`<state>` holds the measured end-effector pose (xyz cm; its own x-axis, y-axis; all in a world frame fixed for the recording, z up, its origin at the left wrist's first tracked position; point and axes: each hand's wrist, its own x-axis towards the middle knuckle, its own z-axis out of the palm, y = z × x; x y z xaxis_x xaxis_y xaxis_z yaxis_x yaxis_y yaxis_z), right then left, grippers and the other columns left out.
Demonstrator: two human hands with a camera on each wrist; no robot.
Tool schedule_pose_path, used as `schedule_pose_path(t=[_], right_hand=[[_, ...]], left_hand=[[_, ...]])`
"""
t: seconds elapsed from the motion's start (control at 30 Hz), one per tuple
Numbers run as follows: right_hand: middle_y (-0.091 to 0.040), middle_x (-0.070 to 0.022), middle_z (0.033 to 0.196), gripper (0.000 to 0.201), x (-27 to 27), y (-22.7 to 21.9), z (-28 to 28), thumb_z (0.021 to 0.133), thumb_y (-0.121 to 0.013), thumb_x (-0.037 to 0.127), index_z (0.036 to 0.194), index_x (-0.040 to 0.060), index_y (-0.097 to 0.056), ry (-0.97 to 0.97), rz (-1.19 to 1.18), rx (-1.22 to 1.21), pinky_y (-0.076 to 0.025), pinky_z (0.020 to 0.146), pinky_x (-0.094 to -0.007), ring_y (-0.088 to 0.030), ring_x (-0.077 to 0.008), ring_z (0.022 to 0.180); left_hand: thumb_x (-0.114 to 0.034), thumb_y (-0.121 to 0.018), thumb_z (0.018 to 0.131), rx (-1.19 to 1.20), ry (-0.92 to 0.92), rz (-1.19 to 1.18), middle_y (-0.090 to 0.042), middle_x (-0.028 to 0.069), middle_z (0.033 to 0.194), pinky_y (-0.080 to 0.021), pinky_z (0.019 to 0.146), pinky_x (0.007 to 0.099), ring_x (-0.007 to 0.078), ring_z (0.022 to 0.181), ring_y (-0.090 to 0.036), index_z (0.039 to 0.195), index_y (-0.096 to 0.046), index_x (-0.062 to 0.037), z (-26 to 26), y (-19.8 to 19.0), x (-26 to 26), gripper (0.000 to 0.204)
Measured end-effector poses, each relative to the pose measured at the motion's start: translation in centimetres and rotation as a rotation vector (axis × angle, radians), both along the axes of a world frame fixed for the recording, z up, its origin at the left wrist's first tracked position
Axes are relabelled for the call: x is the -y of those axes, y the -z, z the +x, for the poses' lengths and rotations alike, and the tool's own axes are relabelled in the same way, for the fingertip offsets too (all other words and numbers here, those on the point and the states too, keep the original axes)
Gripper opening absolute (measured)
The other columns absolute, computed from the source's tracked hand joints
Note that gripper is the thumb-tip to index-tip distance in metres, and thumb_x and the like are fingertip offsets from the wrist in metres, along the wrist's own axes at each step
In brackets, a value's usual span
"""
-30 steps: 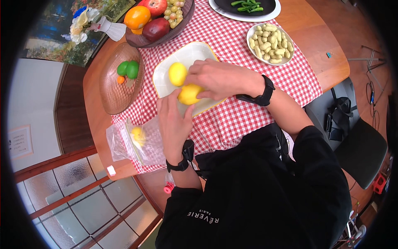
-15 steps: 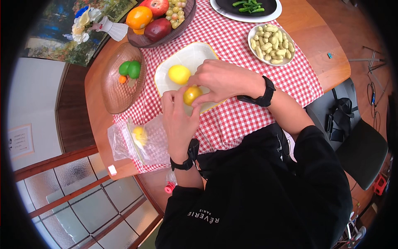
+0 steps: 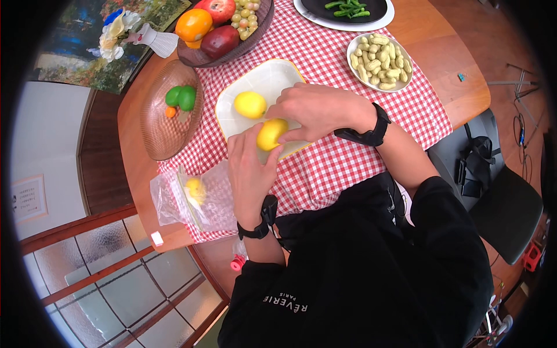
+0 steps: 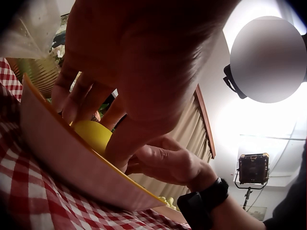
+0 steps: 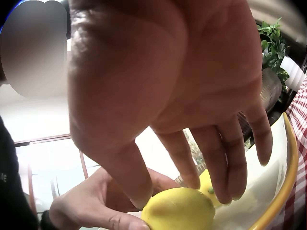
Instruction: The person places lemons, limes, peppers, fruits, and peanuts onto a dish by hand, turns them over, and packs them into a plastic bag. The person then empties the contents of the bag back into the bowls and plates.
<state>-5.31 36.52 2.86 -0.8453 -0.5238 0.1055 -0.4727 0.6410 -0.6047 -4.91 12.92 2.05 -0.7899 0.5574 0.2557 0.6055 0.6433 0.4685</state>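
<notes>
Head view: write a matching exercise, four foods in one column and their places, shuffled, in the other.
Foods
1. peanuts
2. green fruits
3. grapes
4. lower lemon

Places
A. between the left hand and the right hand
B. in the white bowl
C. in the big dark bowl
D. in the ribbed brownish dish

Right pairs: 1-B, 2-D, 3-C, 4-A

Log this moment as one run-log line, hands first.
left hand: holds near lemon | right hand: holds same lemon | second lemon: in dish | plastic bag: left of dish, yellow fruit showing through
</notes>
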Motion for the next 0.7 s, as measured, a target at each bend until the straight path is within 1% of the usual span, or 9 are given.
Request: schedule_pose_path(t=[0.1,0.13,0.2,0.33,0.4,0.43,0.5,0.63,0.7], right_hand=[[-0.073,-0.0155,0.099,0.035,0.5,-0.4,-0.4,0.091,-0.079,0.030,0.111,0.0024,-0.074,0.057,0.168,0.066,-0.055,0.087,-0.0481,-0.069,-0.0364,0.100],[-0.073,-0.0155,0.099,0.035,0.5,-0.1,-0.4,0.091,-0.079,0.030,0.111,0.0024,-0.074,0.058,0.168,0.067,-0.055,0.087,-0.0481,-0.069,-0.0364,0.100],[-0.072,-0.0144,0.095,0.032,0.5,0.8,-0.4,0.090,-0.080,0.031,0.104,0.0024,-0.074,0.022,0.064,-0.039,-0.054,0.088,-0.0479,-0.069,-0.0353,0.099],[-0.071,-0.0133,0.094,0.031,0.6,1.2,-0.4,0.087,-0.082,0.025,0.106,0.0027,-0.073,-0.010,0.035,-0.076,-0.054,0.090,-0.0462,-0.068,-0.0344,0.100],[-0.075,-0.0181,0.092,0.030,0.5,1.3,-0.5,0.082,-0.083,0.019,0.106,0.0009,-0.076,-0.009,-0.026,-0.175,-0.058,0.085,-0.0479,-0.073,-0.0392,0.091],[-0.075,-0.0181,0.092,0.030,0.4,1.3,-0.5,0.082,-0.083,0.019,0.106,0.0009,-0.076,-0.009,-0.025,-0.175,-0.058,0.085,-0.0479,-0.073,-0.0392,0.091],[-0.075,-0.0171,0.094,0.034,0.4,1.5,-0.5,0.080,-0.083,0.016,0.111,0.0021,-0.074,-0.008,-0.001,-0.243,-0.058,0.085,-0.0483,-0.072,-0.0387,0.092],[-0.075,-0.0177,0.095,0.035,0.5,1.2,-0.3,0.082,-0.083,0.018,0.112,0.0029,-0.074,-0.010,-0.038,-0.260,-0.058,0.084,-0.0490,-0.073,-0.0388,0.094],[-0.073,-0.0153,0.104,0.047,0.4,0.0,-0.1,0.086,-0.084,0.024,0.126,0.0057,-0.071,-0.006,0.022,-0.026,-0.055,0.096,-0.0452,-0.069,-0.0356,0.107]], left_hand=[[-0.013,-0.089,0.079,-0.098,0.012,0.030,-0.070,0.0155,0.118,-0.050,0.098,0.0468,0.0371,0.112,-0.062,0.129,-0.067,-0.0036,0.0,0.1,-0.1,0.055],[-0.013,-0.089,0.079,-0.097,0.013,0.030,-0.070,0.0155,0.118,-0.050,0.098,0.0468,0.0371,0.112,-0.062,0.129,-0.067,-0.0036,0.0,0.1,-0.1,0.055],[-0.011,-0.089,0.078,-0.097,0.019,0.046,-0.070,0.0152,0.118,-0.050,0.098,0.0463,0.0370,0.112,-0.062,0.126,-0.067,-0.0035,0.1,-0.1,-0.1,0.053],[-0.011,-0.089,0.078,-0.082,0.038,0.065,-0.070,0.0156,0.117,-0.050,0.098,0.0459,0.0368,0.111,-0.062,0.126,-0.068,-0.0033,0.1,-0.5,0.4,0.053],[-0.013,-0.087,0.081,-0.095,0.056,0.070,-0.071,0.0160,0.118,-0.050,0.098,0.0465,0.0379,0.109,-0.062,0.128,-0.067,-0.0012,0.2,-1.0,0.7,0.053],[-0.013,-0.087,0.081,-0.095,0.056,0.071,-0.071,0.0160,0.118,-0.050,0.098,0.0465,0.0379,0.109,-0.062,0.128,-0.067,-0.0012,0.2,-1.0,1.0,0.053],[-0.015,-0.087,0.082,-0.124,-0.035,-0.023,-0.072,0.0179,0.116,-0.051,0.096,0.0462,0.0372,0.107,-0.062,0.130,-0.068,0.0004,0.2,-0.8,1.6,0.054],[-0.016,-0.087,0.083,0.008,-0.019,-0.057,-0.072,0.0199,0.116,-0.052,0.094,0.0460,0.0370,0.107,-0.063,0.132,-0.067,0.0016,0.6,-0.9,1.6,0.056],[-0.012,-0.085,0.082,0.031,-0.012,-0.052,-0.072,0.0186,0.120,-0.052,0.094,0.0453,0.0370,0.107,-0.062,0.131,-0.067,0.0008,0.7,-0.8,1.4,0.054]])
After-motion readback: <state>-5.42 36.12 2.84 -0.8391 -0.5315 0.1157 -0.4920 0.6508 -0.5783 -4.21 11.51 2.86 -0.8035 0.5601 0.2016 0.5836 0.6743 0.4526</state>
